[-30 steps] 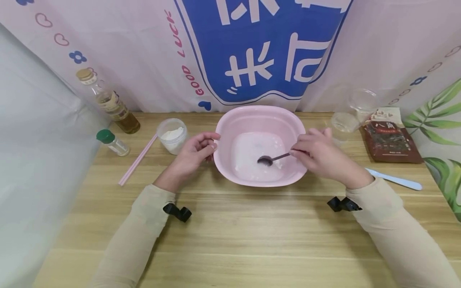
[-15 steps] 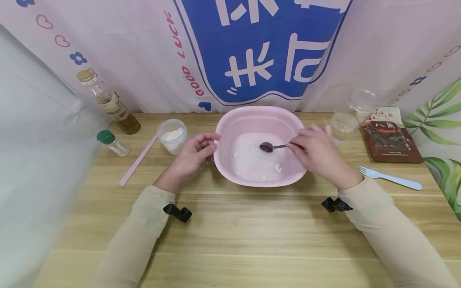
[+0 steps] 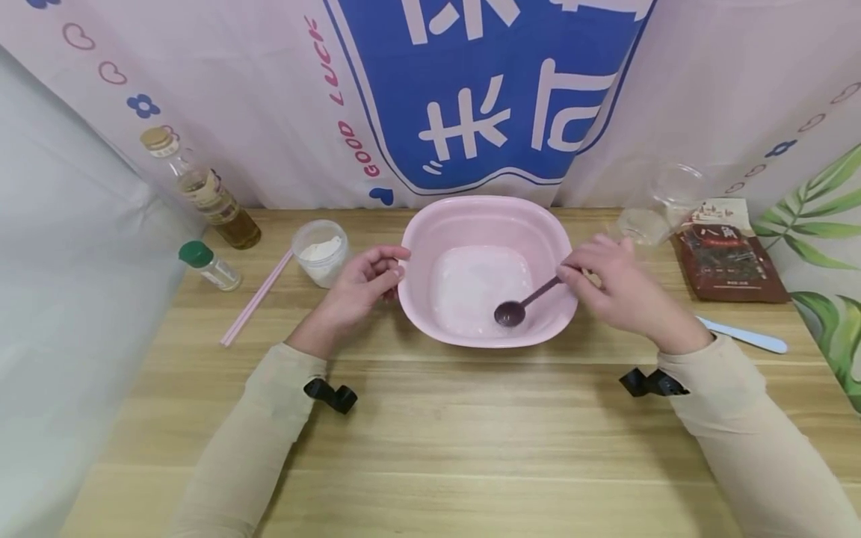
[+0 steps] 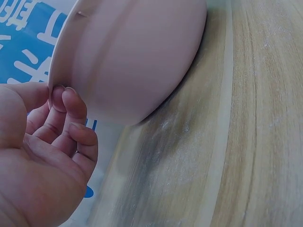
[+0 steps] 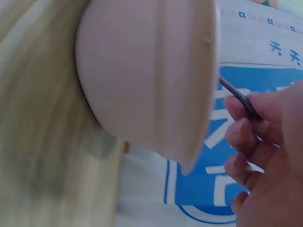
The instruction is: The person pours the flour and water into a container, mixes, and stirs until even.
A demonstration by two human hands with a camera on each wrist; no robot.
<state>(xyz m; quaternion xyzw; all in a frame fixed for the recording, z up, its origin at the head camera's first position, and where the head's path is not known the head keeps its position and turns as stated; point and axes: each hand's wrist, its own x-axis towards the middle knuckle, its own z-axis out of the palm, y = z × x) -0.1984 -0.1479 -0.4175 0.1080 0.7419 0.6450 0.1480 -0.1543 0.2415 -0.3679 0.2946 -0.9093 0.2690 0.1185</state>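
Observation:
A pink plastic basin (image 3: 484,217) stands on the table with whitish, cloudy contents covering its bottom. My left hand (image 3: 363,288) pinches the basin's left rim; in the left wrist view the thumb and curled fingertips (image 4: 71,101) meet at that rim. Over the basin's right side, my right hand (image 3: 615,288) holds a dark brown spoon (image 3: 510,314) by its handle, the bowl low at the front right of the basin. Seen from the right wrist, the handle (image 5: 239,97) lies between thumb and fingers while the basin wall hides the spoon's bowl.
Left of the basin are a jar of white powder (image 3: 321,252), pink chopsticks (image 3: 257,299), a green-capped shaker (image 3: 210,265) and an oil bottle (image 3: 215,198). To the right lie a clear plastic cup (image 3: 646,224), a brown spice packet (image 3: 728,261) and a blue fork (image 3: 750,335).
The spoon has swung from the middle of the basin toward its front right, as my right hand moved right and slightly down. My left hand keeps its place on the rim.

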